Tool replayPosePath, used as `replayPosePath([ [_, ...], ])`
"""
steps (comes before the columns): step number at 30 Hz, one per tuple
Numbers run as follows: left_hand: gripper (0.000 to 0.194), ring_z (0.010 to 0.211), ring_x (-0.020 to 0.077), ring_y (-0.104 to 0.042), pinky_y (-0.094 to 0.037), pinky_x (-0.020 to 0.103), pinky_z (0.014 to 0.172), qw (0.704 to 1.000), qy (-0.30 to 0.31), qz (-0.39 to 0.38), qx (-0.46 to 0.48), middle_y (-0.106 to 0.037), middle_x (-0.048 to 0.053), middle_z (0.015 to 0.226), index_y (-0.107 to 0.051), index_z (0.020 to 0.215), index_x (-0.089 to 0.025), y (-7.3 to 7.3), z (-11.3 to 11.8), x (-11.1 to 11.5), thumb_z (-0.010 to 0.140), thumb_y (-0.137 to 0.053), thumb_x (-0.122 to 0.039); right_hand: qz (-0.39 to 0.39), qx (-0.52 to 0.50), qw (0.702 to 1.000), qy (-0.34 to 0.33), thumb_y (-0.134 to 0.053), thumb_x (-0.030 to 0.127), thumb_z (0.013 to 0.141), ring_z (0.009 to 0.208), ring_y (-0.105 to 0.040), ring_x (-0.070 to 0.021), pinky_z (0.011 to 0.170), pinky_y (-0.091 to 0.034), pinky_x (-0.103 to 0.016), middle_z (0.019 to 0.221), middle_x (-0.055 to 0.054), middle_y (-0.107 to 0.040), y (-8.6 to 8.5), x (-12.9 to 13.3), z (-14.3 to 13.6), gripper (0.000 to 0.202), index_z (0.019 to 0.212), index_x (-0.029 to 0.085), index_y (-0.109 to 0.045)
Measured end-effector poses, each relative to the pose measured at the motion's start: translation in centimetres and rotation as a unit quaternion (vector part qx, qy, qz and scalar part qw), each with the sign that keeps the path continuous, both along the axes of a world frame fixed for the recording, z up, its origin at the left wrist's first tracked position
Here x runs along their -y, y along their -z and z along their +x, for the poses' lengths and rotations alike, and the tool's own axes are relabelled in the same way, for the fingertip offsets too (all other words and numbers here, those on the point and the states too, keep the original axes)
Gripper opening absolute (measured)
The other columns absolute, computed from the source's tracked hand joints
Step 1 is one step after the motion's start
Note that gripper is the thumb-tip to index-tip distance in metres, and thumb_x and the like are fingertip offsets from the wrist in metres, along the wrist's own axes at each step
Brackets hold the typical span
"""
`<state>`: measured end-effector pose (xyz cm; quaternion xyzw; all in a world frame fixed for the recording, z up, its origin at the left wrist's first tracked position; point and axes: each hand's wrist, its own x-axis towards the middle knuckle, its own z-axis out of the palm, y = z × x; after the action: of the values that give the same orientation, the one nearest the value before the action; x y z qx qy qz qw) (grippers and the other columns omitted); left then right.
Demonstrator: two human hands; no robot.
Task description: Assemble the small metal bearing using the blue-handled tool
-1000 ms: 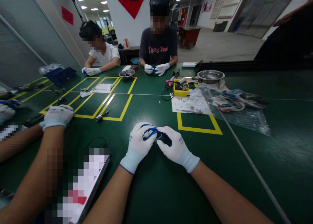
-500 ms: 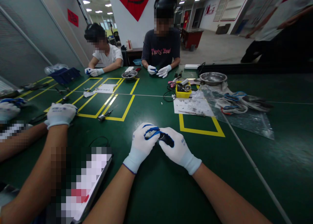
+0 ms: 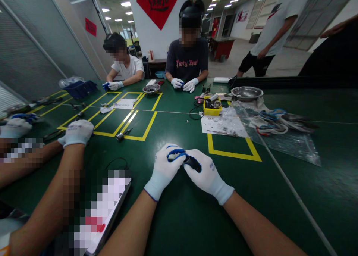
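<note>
As a dark rounded piece (image 3: 191, 161) is clasped in the knit-gloved right hand (image 3: 205, 170), the left hand (image 3: 167, 166) is curled beside it, its grip indiscernible.

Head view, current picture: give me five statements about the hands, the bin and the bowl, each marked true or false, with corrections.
1. The wearer's left hand and right hand are both gloved. True.
2. The right hand has a dark object in its grasp. True.
3. The two hands are held far apart. False: they are close together, fingertips nearly meeting or touching.
4. The yellow bin has nothing in it. False: the yellow bin holds metal parts.
5. The larger metal bowl is to the right of the yellow bin in the picture. True.
</note>
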<state>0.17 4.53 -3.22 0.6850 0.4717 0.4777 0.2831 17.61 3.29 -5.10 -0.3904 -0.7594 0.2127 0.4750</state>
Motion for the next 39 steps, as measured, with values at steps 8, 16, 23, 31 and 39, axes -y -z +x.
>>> replayPosePath([
  [8,0.012,0.096,0.0217,-0.073,-0.060,0.037,0.092,1.000,0.006,-0.007,0.001,-0.075,0.005,0.098,-0.077,0.090,-0.021,-0.1,0.3,0.2,0.083,-0.074,-0.011,0.002,0.010,1.000,-0.001,-0.063,0.015,0.089,0.097,-0.073,-0.0266,0.090,-0.061,-0.045,0.103,-0.008,-0.074,0.0,0.0,0.1,0.022,0.108,0.023,-0.067],
  [16,0.009,0.096,0.0227,-0.071,-0.057,0.038,0.092,0.998,0.010,0.020,-0.058,-0.075,0.004,0.098,-0.076,0.088,-0.022,-0.5,0.1,0.3,0.085,-0.075,-0.014,0.020,0.032,0.999,0.004,-0.062,0.014,0.088,0.092,-0.073,-0.0257,0.084,-0.062,-0.042,0.099,-0.007,-0.073,-0.1,0.1,0.2,0.018,0.103,0.023,-0.066],
  [23,0.006,0.099,0.0234,-0.066,-0.054,0.039,0.092,0.986,0.014,0.044,-0.157,-0.073,0.005,0.101,-0.073,0.089,-0.021,-1.5,0.0,0.4,0.087,-0.072,-0.016,0.049,0.060,0.997,-0.003,-0.063,0.018,0.090,0.092,-0.072,-0.0254,0.084,-0.061,-0.042,0.100,-0.007,-0.073,0.2,0.0,0.3,0.016,0.105,0.023,-0.065],
  [31,0.004,0.091,0.0207,-0.068,-0.053,0.035,0.085,0.994,0.014,0.036,-0.104,-0.073,0.004,0.093,-0.070,0.085,-0.019,-1.4,0.1,0.0,0.088,-0.068,-0.018,0.089,0.091,0.992,-0.013,-0.063,0.016,0.090,0.089,-0.069,-0.0234,0.081,-0.059,-0.038,0.097,-0.007,-0.071,0.0,0.0,0.2,0.014,0.103,0.023,-0.064],
  [39,0.007,0.082,0.0196,-0.071,-0.056,0.032,0.078,0.996,0.020,-0.089,0.017,-0.075,0.002,0.086,-0.072,0.087,-0.019,-1.1,0.1,-0.3,0.081,-0.071,-0.018,0.078,0.097,0.992,0.001,-0.062,0.020,0.091,0.088,-0.068,-0.0235,0.080,-0.057,-0.039,0.095,-0.007,-0.070,-0.1,-0.1,0.2,0.010,0.101,0.022,-0.063],
])
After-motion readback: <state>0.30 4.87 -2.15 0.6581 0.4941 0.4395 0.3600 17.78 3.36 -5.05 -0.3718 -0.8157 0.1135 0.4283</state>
